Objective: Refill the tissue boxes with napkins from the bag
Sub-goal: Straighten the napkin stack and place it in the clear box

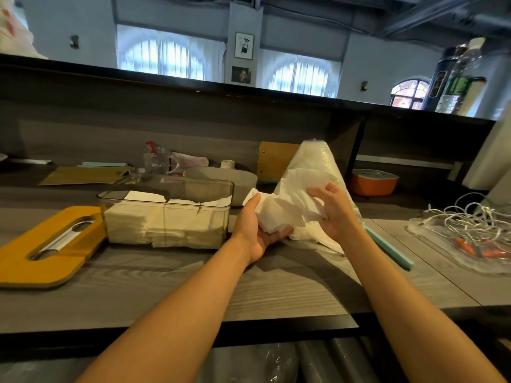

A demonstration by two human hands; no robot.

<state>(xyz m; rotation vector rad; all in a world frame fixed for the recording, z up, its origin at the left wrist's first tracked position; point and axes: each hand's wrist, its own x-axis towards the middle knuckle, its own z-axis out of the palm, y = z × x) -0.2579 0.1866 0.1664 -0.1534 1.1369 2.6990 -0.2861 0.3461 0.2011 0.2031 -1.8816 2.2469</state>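
A clear tissue box [166, 214] stands open on the grey counter, partly filled with stacked white napkins [154, 225]. Its yellow lid [47, 247] with a slot lies flat to its left. To the right of the box a clear plastic bag [318, 158] of napkins stands upright. In front of the bag I hold a crumpled bunch of white napkins [284, 208] between both hands. My left hand [257, 230] cups the bunch from below, palm up. My right hand [336, 208] grips it from the right side, fingers curled into the paper.
A second grey tissue box [221, 181] sits behind the clear one. An orange container [373, 182] stands at the back right. A glass tray [470, 244] with tangled white cables lies at the right. A teal strip [390, 250] lies by the bag. Clutter lines the back wall.
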